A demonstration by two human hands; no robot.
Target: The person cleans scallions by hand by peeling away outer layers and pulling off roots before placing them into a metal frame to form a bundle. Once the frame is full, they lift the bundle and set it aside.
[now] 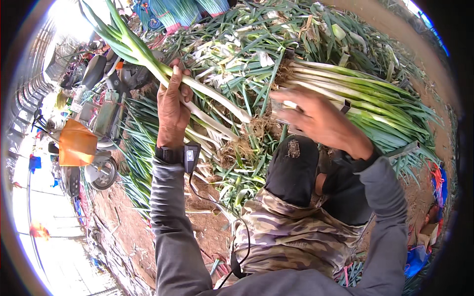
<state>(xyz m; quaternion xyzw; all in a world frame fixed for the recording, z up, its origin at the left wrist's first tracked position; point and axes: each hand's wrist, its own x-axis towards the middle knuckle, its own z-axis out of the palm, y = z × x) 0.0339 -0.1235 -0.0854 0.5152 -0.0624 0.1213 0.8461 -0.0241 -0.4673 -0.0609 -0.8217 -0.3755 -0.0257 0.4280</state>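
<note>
My left hand [173, 101] is closed round a large green onion [219, 98], its fingers and thumb wrapped about the stalk. Green leaves rise to the upper left, and the white end points to the lower right. Just below it another white stalk [210, 121] runs from under the hand; whether the hand grips it too is unclear. Motion blurs my right hand [321, 118], which is over the root end of a stack of green onions [365, 91]. Its fingers are smeared, so what they hold, if anything, cannot be made out. Untrimmed green onions with brown roots [237, 150] lie under my left hand.
Stripped leaves [252, 37] heap up beyond my hands. The stack at right lies in a metal frame [407, 149]. More green onions [136, 153] spread at left. Bundles with pink ties [182, 12] stand at the back. A motorbike [101, 170] with an orange cover is far left.
</note>
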